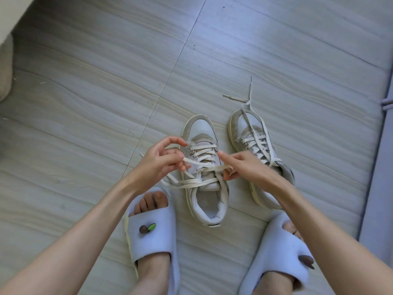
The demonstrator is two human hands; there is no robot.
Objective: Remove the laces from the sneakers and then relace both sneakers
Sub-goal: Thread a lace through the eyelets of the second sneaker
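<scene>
Two white and grey sneakers stand side by side on the floor, toes pointing away from me. The left sneaker [205, 167] carries a cream lace [202, 155] crossed through its eyelets, with loose ends trailing over its opening. My left hand [163, 158] pinches one strand at the shoe's left side. My right hand [240, 165] pinches the other strand at the shoe's right side. The right sneaker [255, 141] is laced too, and its lace ends [247, 99] lie on the floor beyond the toe. My right forearm covers its heel.
The floor [106, 103] is pale wood-grain tile. My feet wear light slides, the left slide [152, 228] and the right slide [280, 252], just in front of the sneakers. A beige furniture edge [5, 60] sits at far left, a wall or door frame [380, 167] at right.
</scene>
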